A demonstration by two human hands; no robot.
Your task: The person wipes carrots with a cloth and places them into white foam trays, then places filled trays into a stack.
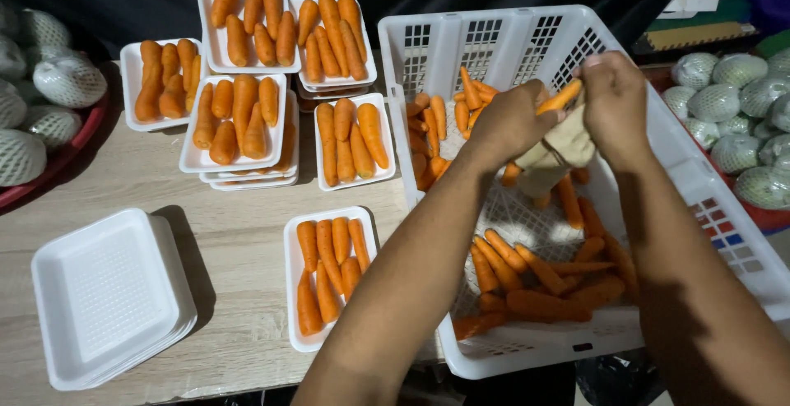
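My left hand (508, 122) and right hand (613, 97) close on one carrot (559, 96) and a beige cloth (559, 155) above the white crate (699, 184); I judge I'm wiping it clean. Next it needs a careful set-down on the near tray (290, 245), left. The carrot looks bright orange, slim, smooth.

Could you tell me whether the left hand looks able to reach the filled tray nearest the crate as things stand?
Probably yes: the left hand is busy with a carrot and cloth, but nothing lies between it and that tray.
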